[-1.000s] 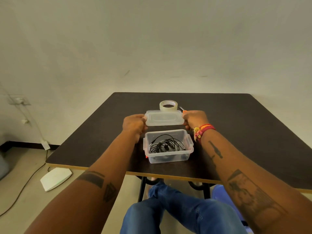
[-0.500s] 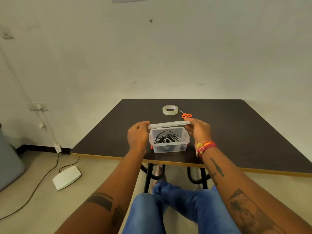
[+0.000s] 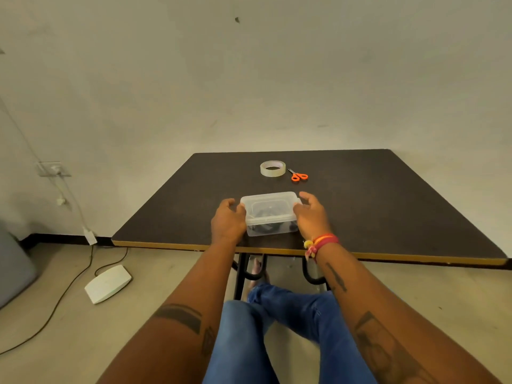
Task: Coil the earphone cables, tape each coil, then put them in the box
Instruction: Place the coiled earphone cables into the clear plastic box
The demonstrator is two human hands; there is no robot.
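The clear plastic box (image 3: 273, 230) stands near the table's front edge with its clear lid (image 3: 270, 205) lying flat on top. Dark earphone cables (image 3: 261, 229) show dimly through the front wall. My left hand (image 3: 227, 220) grips the box's left end, its fingers curled against the lid's edge. My right hand (image 3: 311, 215) grips the right end the same way, thumb raised near the lid's far corner. A roll of clear tape (image 3: 272, 168) lies flat farther back on the table.
Orange-handled scissors (image 3: 298, 176) lie just right of the tape. The dark table (image 3: 374, 206) has a yellow front edge above my knees. On the floor at left are a white pedal (image 3: 108, 284), a trailing cord (image 3: 63, 295) and a grey object (image 3: 12, 267).
Both hands brought the lid from behind the box down onto it; the box is now covered. The view has pulled back and lifted.
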